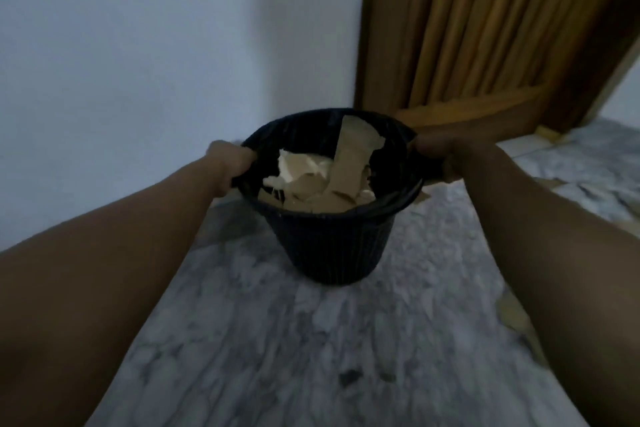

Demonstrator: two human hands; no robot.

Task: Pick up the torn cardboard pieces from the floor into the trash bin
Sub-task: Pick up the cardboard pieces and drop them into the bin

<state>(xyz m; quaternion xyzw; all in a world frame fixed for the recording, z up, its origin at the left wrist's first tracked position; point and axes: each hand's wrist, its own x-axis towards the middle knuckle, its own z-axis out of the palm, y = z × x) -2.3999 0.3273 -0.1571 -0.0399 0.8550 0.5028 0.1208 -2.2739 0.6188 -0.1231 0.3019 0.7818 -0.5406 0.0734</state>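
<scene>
Head view: both hands hold the trash bin [332,246] by its rim, left grip [230,163] and right grip [433,154] closed on opposite sides. Keep it level when moving. Between the grips, torn cardboard pieces [332,180] fill it; another scrap [516,317] lies on the floor [277,357] below the right arm.

The scene is dim and bluish, with no lamp or glare in sight, and the white wall [138,45] fades to a soft grey shadow toward the curtain [485,21]. The whole frame is soft with blur, so the marble floor [294,340] smears and both forearms read as dark shapes. Wide-angle distortion bends the door frame [609,55] at the right edge
</scene>
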